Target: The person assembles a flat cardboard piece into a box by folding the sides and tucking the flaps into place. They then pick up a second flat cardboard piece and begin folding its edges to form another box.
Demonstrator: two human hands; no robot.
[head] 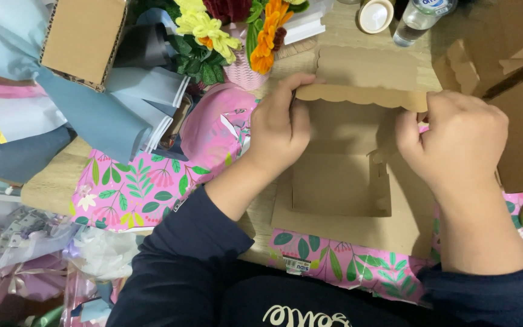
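Holding a flat brown cardboard box point(346, 194) on the desk point(49, 181), the person pinches its scalloped flap point(361, 95) from both ends. The left hand point(279, 130) has its grip clenched on the left end of the flap, and the right hand point(458, 142) grasps the right end. The matte cardboard lies on glossy pink wrapping paper point(134, 191) with leaf print. Woolly yellow and orange flowers point(225, 30) stand behind it.

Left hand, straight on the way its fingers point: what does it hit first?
The left hand points up-table while gripping the brown scalloped cardboard flap. Beyond lies bare wooden table, then probably the pink woven flower basket; depth unclear.
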